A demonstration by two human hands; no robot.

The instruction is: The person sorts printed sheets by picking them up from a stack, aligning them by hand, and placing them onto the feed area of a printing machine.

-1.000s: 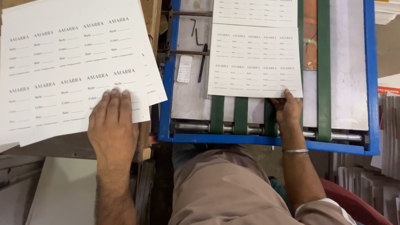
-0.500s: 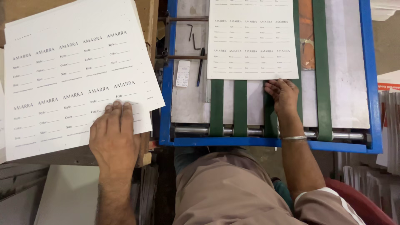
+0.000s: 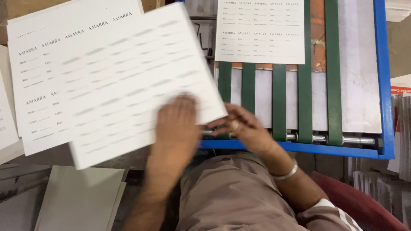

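White printed card sheet (image 3: 128,90) now slides right off the stack (image 3: 34,85), left hand (image 3: 177,124) pressing flat on it. Right hand (image 3: 242,128) has left the green belts (image 3: 278,102) and reaches in, pinching its corner.

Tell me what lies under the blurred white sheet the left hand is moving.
Under the blurred sheet lies a stack of printed sheets, showing at its left. The left hand lies on top. The stack's right part is covered.
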